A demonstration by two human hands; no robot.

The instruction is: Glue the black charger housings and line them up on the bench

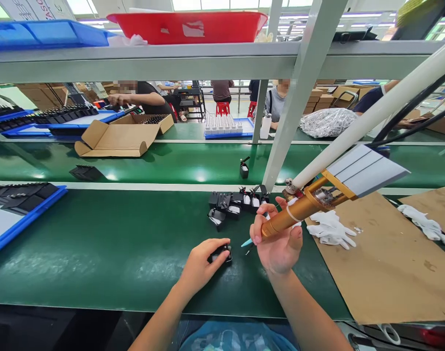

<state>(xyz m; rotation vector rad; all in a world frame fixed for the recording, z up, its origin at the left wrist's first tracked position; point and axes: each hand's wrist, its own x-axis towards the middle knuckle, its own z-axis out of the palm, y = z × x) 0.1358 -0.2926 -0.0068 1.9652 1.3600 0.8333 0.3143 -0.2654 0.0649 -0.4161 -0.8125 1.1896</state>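
My left hand (204, 263) holds a small black device (221, 254) down on the green bench, thumb and fingers closed around its sides. To its right, my right hand (279, 239) is palm up around the lower end of a gold tubular tool (290, 218). Fingers curl over its far side and the thumb points upward. A pale blue pointed tip (246, 243) sticks out toward the device, in line with the tube. A cluster of similar black devices (232, 204), some with white labels, lies just beyond my hands.
A white support arm (369, 117) slants down to the tool. White gloves (331, 229) lie on the cardboard sheet (387, 263) at right. A blue tray (28, 222) of black parts stands at left. Beyond are a green belt (193, 163), a grey post (292, 92) and co-workers.
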